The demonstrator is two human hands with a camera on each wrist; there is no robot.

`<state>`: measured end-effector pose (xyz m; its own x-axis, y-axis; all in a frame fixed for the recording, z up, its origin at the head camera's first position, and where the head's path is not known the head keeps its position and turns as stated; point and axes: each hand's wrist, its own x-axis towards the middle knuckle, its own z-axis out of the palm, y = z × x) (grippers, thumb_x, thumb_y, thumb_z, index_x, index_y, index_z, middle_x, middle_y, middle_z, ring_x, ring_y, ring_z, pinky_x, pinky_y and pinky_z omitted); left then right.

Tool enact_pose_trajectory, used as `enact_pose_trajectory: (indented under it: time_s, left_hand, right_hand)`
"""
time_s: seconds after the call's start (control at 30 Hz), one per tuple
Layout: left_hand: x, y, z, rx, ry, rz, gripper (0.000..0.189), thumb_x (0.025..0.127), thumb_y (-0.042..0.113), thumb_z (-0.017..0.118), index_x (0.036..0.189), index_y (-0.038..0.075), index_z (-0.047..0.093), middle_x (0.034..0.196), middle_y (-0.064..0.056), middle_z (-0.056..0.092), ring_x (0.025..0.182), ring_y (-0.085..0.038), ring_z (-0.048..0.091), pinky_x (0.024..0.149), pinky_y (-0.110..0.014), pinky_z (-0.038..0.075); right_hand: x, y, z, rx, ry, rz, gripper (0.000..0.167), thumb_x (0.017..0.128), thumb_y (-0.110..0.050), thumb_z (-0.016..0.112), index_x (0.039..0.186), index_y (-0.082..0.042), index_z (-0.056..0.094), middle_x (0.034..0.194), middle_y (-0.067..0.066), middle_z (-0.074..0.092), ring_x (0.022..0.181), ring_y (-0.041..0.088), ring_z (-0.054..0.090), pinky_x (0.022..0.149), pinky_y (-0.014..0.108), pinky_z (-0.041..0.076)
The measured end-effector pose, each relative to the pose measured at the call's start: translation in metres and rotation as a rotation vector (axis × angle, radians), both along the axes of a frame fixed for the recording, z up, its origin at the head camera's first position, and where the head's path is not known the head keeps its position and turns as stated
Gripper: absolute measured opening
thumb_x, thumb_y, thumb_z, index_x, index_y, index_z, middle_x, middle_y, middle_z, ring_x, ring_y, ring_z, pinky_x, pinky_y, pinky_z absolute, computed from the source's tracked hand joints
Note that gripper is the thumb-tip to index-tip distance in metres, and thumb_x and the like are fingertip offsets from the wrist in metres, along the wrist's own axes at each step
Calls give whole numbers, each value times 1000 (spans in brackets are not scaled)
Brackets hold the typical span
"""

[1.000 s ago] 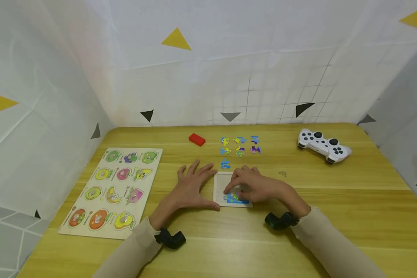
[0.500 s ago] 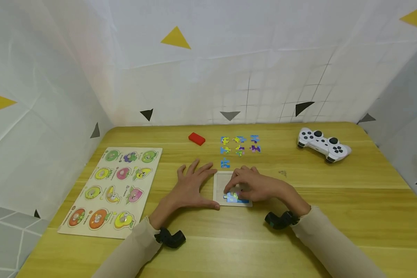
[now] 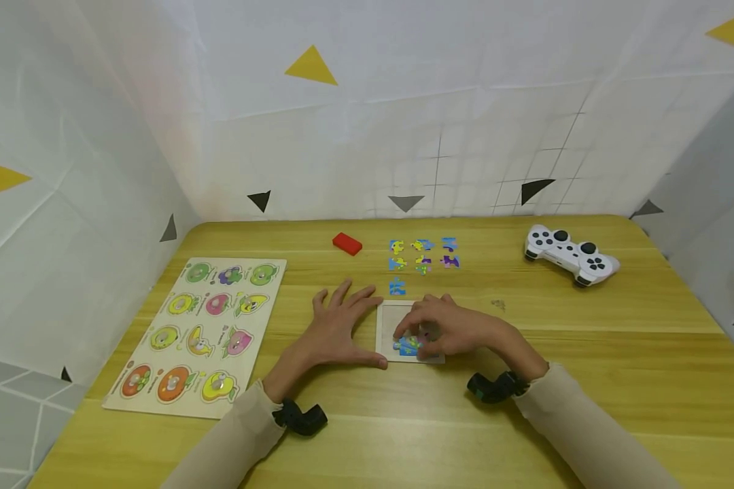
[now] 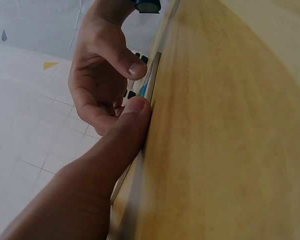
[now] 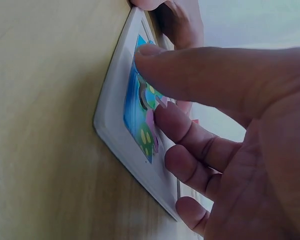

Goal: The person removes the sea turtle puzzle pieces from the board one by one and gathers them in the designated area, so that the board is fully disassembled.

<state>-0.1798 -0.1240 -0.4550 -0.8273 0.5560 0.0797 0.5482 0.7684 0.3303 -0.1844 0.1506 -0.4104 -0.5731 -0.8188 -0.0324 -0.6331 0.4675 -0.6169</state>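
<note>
In the head view my left hand lies with fingers spread at the left side of a small white puzzle tray. Its thumb touches the tray's near left corner, as the left wrist view also shows. My right hand is over the tray, with thumb and index finger pinching a blue jigsaw piece at the tray's near side. In the right wrist view the thumb lies on the blue pieces, and a green-and-pink piece sits in the tray corner. Part of the tray is hidden by the right hand.
Several loose jigsaw pieces lie in rows beyond the tray. A red block is at the back, a white game controller at the right. A wooden fruit puzzle board lies at the left. Cloth walls surround the table.
My right thumb has moved slightly left over the pieces, and the pinched jigsaw piece has tilted and shifted a little. The left hand has stayed still.
</note>
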Motion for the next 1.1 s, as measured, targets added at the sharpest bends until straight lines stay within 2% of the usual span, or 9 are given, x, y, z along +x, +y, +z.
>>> enact_pose_trajectory:
  time_s: [0.37, 0.67, 1.1]
  left_hand:
    - [0, 1, 1, 1, 7, -1, 110, 65, 82, 74, 156, 30, 41, 168, 4, 30, 157, -40, 14, 112, -73, 12]
    - [-1, 0, 0, -25, -8, 9, 111, 64, 86, 71, 156, 33, 39, 169, 7, 28, 158, -37, 11, 114, -71, 11]
    - [1, 1, 2, -16, -3, 7, 110, 65, 85, 71, 156, 32, 40, 169, 7, 28, 158, -38, 12, 113, -71, 11]
  right_hand:
    - [0, -1, 1, 17, 12, 0, 38, 82, -21, 85, 118, -28, 74, 91, -9, 65, 94, 14, 49, 79, 37, 25]
    - [-1, -1, -2, 23, 32, 0, 39, 81, -25, 87, 118, -28, 74, 92, -10, 66, 94, 13, 48, 80, 37, 25]
    - [1, -1, 0, 15, 16, -8, 36, 83, -23, 85, 118, -26, 74, 94, -9, 66, 94, 15, 51, 81, 37, 26]
